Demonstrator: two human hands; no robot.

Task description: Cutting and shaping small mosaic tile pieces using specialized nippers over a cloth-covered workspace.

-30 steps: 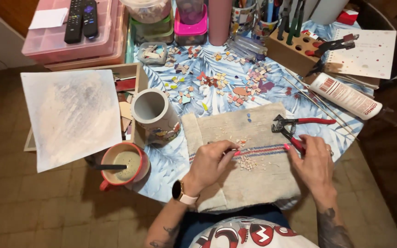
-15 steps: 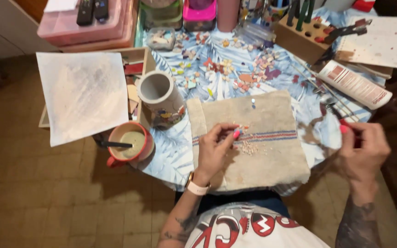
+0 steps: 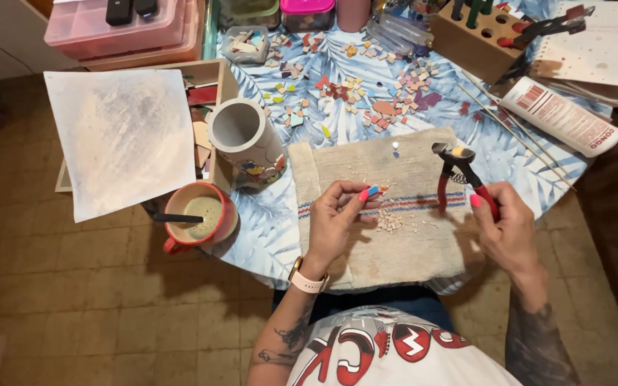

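While the left hand (image 3: 337,214) pinches a small blue tile piece (image 3: 373,191) over the striped cloth (image 3: 395,243) and the right hand (image 3: 506,229) grips the red-handled nippers (image 3: 459,175), a clean cut probably calls for steadying the piece squarely between the blades above the pile of chips (image 3: 391,221).

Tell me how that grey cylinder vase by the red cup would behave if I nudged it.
The grey cylinder vase looks tall and thick-walled, so probably heavy and steady against a light nudge. A push near its rim might tip it, and then its round body would likely roll. The mosaic pieces at its base could chip.
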